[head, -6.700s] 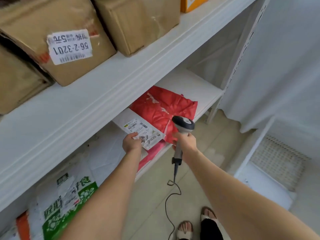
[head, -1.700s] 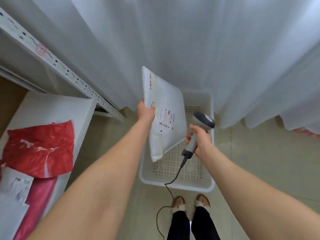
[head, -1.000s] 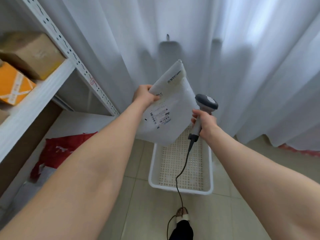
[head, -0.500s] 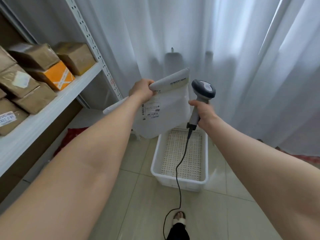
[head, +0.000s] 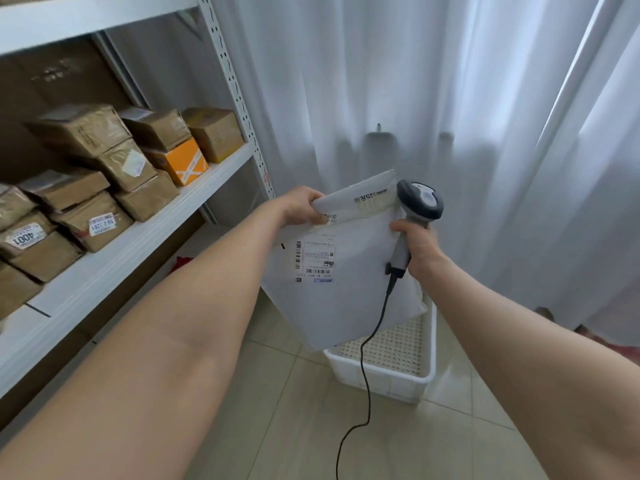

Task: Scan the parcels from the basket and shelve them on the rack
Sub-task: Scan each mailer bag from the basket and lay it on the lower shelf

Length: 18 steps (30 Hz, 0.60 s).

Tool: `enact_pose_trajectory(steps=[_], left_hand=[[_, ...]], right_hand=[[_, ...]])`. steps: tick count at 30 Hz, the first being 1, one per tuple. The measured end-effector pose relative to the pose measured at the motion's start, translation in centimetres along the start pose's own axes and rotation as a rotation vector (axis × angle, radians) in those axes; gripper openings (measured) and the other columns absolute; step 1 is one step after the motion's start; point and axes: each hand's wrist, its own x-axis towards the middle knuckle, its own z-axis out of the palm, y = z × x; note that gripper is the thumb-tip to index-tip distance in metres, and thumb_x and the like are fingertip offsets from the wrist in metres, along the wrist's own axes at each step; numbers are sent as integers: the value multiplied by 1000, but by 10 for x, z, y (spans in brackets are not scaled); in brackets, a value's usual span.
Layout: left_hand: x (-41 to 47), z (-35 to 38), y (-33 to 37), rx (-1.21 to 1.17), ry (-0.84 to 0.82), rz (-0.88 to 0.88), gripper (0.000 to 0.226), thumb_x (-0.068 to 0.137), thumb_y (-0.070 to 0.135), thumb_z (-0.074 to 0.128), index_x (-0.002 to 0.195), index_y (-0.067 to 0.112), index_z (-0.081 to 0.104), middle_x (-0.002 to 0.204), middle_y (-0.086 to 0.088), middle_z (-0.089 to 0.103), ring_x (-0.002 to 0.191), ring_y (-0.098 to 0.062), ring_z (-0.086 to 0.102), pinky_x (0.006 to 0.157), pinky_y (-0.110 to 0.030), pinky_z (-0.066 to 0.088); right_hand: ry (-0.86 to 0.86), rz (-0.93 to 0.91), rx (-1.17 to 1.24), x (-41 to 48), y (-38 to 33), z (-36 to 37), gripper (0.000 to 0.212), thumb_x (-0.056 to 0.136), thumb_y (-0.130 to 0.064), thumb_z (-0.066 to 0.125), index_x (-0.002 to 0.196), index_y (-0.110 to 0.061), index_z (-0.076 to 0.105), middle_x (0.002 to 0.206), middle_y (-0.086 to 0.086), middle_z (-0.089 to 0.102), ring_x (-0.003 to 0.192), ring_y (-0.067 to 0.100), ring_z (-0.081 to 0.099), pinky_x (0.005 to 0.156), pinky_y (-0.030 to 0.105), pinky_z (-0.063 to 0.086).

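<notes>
Pinches the white parcel point(head: 341, 271) by its top edge in the left grip point(head: 304, 206), above the basket point(head: 381, 374), wraps the right grip point(head: 417, 244) round the scanner point(head: 420, 202) beside it, and, with no other parcel visible in the basket, likely faces only this scan and shelving on the rack point(head: 145, 237).

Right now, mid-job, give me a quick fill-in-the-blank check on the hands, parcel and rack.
The left hand grips the white parcel by its ____ edge.
The right hand holds the scanner, whose cable is ____.
The basket below the parcel is coloured ____.
On the rack, one box among the brown ones is ____.
Missing words: top; black; white; orange.
</notes>
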Motion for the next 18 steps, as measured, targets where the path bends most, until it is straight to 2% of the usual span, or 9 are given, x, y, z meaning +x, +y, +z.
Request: enact_pose_trajectory(steps=[2, 5, 8, 11, 13, 16, 18], left_hand=[[-5, -5, -5, -25, -7, -5, 28, 84, 0, 65, 112, 5, 65, 98, -4, 60, 89, -16, 53, 84, -26, 41], [-11, -12, -17, -86, 14, -1, 23, 85, -1, 64, 108, 3, 65, 94, -5, 59, 88, -16, 52, 84, -27, 40], [-15, -22, -26, -129, 20, 11, 19, 86, -1, 62, 101, 11, 64, 89, -2, 59, 88, -16, 53, 84, -28, 41], [-17, -31, -35, -144, 42, 29, 21, 86, 0, 62, 106, 8, 64, 94, -5, 59, 87, -17, 53, 84, -30, 42], [-18, -34, -40, -126, 81, 38, 20, 85, 2, 64, 104, 8, 64, 93, -6, 58, 87, -18, 52, 82, -31, 42], [-17, -33, -44, -64, 202, 44, 18, 80, 10, 70, 94, 20, 64, 90, 0, 60, 90, -18, 53, 86, -35, 43], [-15, -31, -47, 71, 344, 22, 26, 79, 24, 72, 103, 30, 64, 101, 5, 63, 99, -17, 53, 94, -38, 38]], right_hand=[[-11, -11, 33, -4, 2, 6, 23, 80, -2, 70, 91, -18, 58, 103, 11, 65, 90, 28, 63, 86, 44, 55], [-74, -57, 11, -14, 5, 19, 38, 77, -6, 78, 108, -16, 58, 99, 4, 68, 85, 22, 67, 71, 34, 56], [-94, -96, -26, -21, 11, 33, 44, 75, -4, 80, 112, -12, 59, 101, 4, 69, 88, 22, 67, 78, 37, 57], [-45, -113, -30, -24, 16, 46, 29, 75, -2, 78, 94, -16, 60, 89, 2, 68, 82, 22, 67, 75, 36, 56], [8, -113, -41, -26, 20, 55, 25, 76, -2, 76, 87, -17, 59, 91, 5, 68, 88, 26, 67, 85, 41, 56], [86, -92, -14, -29, 24, 65, 24, 77, -1, 74, 88, -15, 59, 101, 11, 68, 101, 33, 67, 95, 49, 52], [106, -68, 23, -32, 26, 69, 23, 78, -1, 74, 89, -13, 59, 103, 12, 67, 103, 33, 66, 96, 49, 52]])
